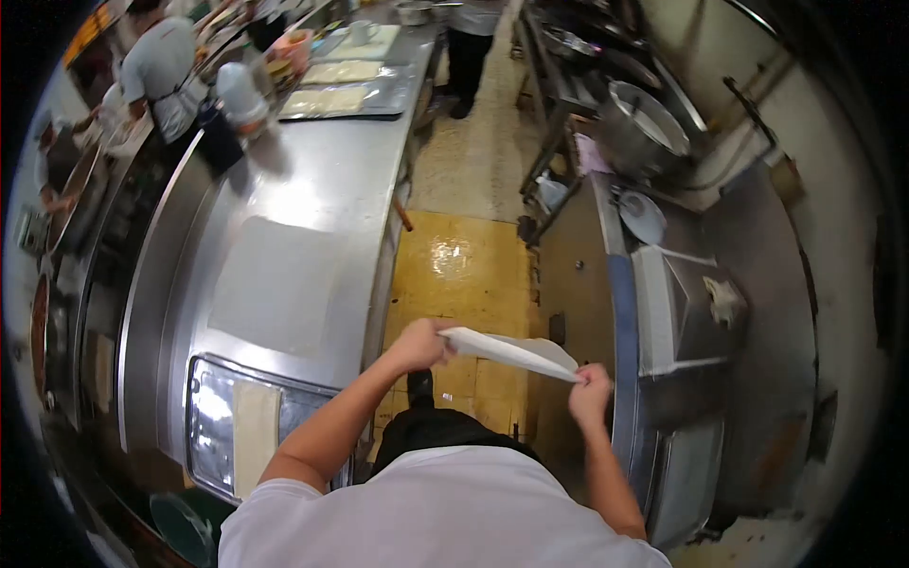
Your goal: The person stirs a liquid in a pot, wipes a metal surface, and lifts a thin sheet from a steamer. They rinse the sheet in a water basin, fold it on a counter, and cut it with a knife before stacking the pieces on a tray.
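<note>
Stretched between my two hands, over the yellow floor, is a thin white sheet [511,352], sagging and partly folded over; its material cannot be told. My left hand [423,345] pinches one end, just off the steel table's edge. The other end is gripped by my right hand [592,388], beside the counter on the right. On the table to my left lies a flat pale rectangular sheet [275,284]. Nearer to me, a metal tray [210,417] holds a long pale strip like folded dough [256,431].
The steel table [312,185] runs along my left, with trays of pale slabs [327,99] at its far end. A white-edged box [653,322] and a large pot [644,128] stand to the right. One person [166,71] works at far left; another [471,57] stands in the aisle.
</note>
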The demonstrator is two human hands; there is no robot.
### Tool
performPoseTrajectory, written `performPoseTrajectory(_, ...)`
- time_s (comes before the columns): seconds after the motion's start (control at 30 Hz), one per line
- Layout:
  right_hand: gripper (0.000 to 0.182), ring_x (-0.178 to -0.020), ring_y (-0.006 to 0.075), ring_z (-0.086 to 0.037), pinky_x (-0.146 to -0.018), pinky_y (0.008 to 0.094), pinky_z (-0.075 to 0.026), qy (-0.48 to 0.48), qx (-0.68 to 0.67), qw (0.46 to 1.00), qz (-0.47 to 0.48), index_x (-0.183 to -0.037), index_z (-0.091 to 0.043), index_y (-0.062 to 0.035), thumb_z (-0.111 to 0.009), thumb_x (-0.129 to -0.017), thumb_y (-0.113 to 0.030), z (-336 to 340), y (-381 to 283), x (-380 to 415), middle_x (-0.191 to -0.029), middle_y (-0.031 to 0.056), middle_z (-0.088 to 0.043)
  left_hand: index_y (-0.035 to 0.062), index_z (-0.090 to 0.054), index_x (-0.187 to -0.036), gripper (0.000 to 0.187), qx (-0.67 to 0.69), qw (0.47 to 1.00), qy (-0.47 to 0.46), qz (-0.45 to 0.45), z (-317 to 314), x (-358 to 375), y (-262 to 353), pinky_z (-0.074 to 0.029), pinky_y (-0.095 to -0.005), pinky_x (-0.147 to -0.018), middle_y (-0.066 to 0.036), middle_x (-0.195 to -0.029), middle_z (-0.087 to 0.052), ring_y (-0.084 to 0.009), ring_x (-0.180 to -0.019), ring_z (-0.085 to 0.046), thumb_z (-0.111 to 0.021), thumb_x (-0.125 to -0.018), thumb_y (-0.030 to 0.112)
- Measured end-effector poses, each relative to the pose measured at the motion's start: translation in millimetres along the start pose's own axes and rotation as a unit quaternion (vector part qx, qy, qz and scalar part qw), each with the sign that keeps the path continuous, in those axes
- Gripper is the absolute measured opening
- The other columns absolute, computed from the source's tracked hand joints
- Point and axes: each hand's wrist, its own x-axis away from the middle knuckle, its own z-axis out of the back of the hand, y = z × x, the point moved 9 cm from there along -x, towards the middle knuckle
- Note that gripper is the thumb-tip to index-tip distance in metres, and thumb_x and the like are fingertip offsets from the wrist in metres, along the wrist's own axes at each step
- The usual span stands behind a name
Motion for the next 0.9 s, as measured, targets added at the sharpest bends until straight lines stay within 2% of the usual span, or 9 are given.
performPoseTrajectory(0.07, 0.016, -0.081, 0.0327, -0.069, -0.077, 0.0397, -0.055, -0.116, -0.020, 0.984, -0.135, -0.090, -0.072, 0.0008, -0.061, -0.079, 0.001, -8.9, 24.9, 64.3, -0.083, 0.0206, -0.069, -0.0012, -0.072, -0.108, 0.027, 0.212, 0.977, 0.012, -0.023, -24.1, -1.0, 19.9, -0.057, -0.0445, -0.083, -0.018, -0.102, -0.072, -0.0290, -0.095, -0.071, -0.053, -0.089, 0.000)
performPoseTrajectory(0.13, 0.020, -0.086, 0.0235, -0.070, -0.080, 0.0357, -0.056, -0.229, -0.045, 0.963, -0.133, -0.098, -0.074, -0.0010, -0.070, -0.078, -0.002, -19.0, 37.2, 117.3, -0.093, 0.0150, -0.072, -0.0031, -0.071, -0.108, 0.029, 0.405, 0.912, -0.006, -0.060, -68.6, -6.6, 35.7, -0.057, -0.0431, -0.084, -0.018, -0.104, -0.070, -0.0264, -0.099, -0.069, -0.050, -0.088, -0.003)
performPoseTrajectory(0.27, 0.065, -0.111, 0.0244, -0.065, -0.095, 0.0354, -0.054, -0.092, -0.106, 0.976, -0.167, -0.138, -0.056, -0.0052, -0.075, -0.076, -0.001, 40.3, 52.1, 145.4, -0.125, 0.0125, -0.065, 0.0010, -0.066, -0.100, 0.021, 0.511, 0.833, -0.215, 0.009, -212.4, 17.1, 78.8, -0.055, -0.0394, -0.085, -0.011, -0.095, -0.066, -0.0237, -0.093, -0.065, -0.048, -0.091, 0.001)
performPoseTrajectory(0.4, 0.079, -0.128, 0.0273, -0.056, -0.100, 0.0386, -0.051, 0.047, -0.067, 0.997, -0.007, -0.149, -0.044, -0.0091, -0.078, -0.077, -0.004, 157.3, -30.5, 125.1, -0.142, 0.0138, -0.055, 0.0049, -0.063, -0.102, 0.022, 0.189, 0.908, -0.371, -0.051, -344.6, 79.8, 135.2, -0.050, -0.0311, -0.081, -0.002, -0.092, -0.062, -0.0171, -0.084, -0.060, -0.054, -0.100, 0.025)
performPoseTrajectory(0.43, 0.070, -0.129, 0.0301, -0.056, -0.102, 0.0396, -0.050, 0.019, -0.092, 0.995, -0.037, -0.143, -0.050, -0.0071, -0.077, -0.078, -0.008, 157.4, -12.8, 137.0, -0.141, 0.0162, -0.057, 0.0064, -0.062, -0.100, 0.025, 0.218, 0.883, -0.408, -0.083, -373.3, 96.1, 152.3, -0.048, -0.0285, -0.075, 0.002, -0.089, -0.061, -0.0112, -0.081, -0.057, -0.066, -0.098, 0.031)
performPoseTrajectory(0.6, 0.044, -0.110, 0.0336, -0.068, -0.097, 0.0408, -0.052, -0.061, -0.146, 0.964, -0.215, -0.119, -0.070, -0.0046, -0.077, -0.080, -0.022, 187.7, 82.7, 220.8, -0.117, 0.0194, -0.072, 0.0042, -0.060, -0.093, 0.022, -0.043, 0.863, -0.370, -0.342, -422.1, 170.7, 284.5, -0.047, -0.0306, -0.070, 0.000, -0.079, -0.062, -0.0095, -0.079, -0.056, -0.078, -0.079, 0.004)
performPoseTrajectory(0.7, 0.021, -0.079, 0.0225, -0.068, -0.076, 0.0360, -0.054, 0.028, -0.044, 0.927, -0.370, -0.095, -0.070, -0.0012, -0.078, -0.080, -0.014, 271.7, 124.7, 273.1, -0.085, 0.0114, -0.071, 0.0034, -0.060, -0.097, 0.022, -0.137, 0.836, -0.252, -0.467, -428.7, 187.5, 354.1, -0.050, -0.0329, -0.078, -0.007, -0.083, -0.065, -0.0142, -0.086, -0.061, -0.074, -0.080, 0.002)
performPoseTrajectory(0.77, 0.022, -0.077, 0.0308, -0.067, -0.075, 0.0399, -0.053, 0.143, 0.051, 0.933, -0.327, -0.093, -0.067, -0.0015, -0.076, -0.078, -0.016, 363.9, 108.5, 284.9, -0.083, 0.0164, -0.069, 0.0053, -0.060, -0.095, 0.024, -0.129, 0.798, -0.214, -0.548, -436.6, 190.5, 397.3, -0.049, -0.0332, -0.090, -0.006, -0.095, -0.064, -0.0178, -0.098, -0.061, -0.076, -0.079, 0.000)
performPoseTrajectory(0.9, 0.009, -0.074, 0.0137, -0.060, -0.068, 0.0307, -0.050, 0.340, 0.016, 0.897, -0.282, -0.091, -0.065, -0.0028, -0.070, -0.083, -0.001, 517.4, 77.3, 311.7, -0.079, 0.0058, -0.065, 0.0031, -0.058, -0.119, 0.046, -0.041, 0.808, -0.133, -0.573, -461.1, 164.0, 475.5, -0.049, -0.0279, -0.089, -0.005, -0.106, -0.064, -0.0157, -0.100, -0.062, -0.076, -0.078, -0.007)
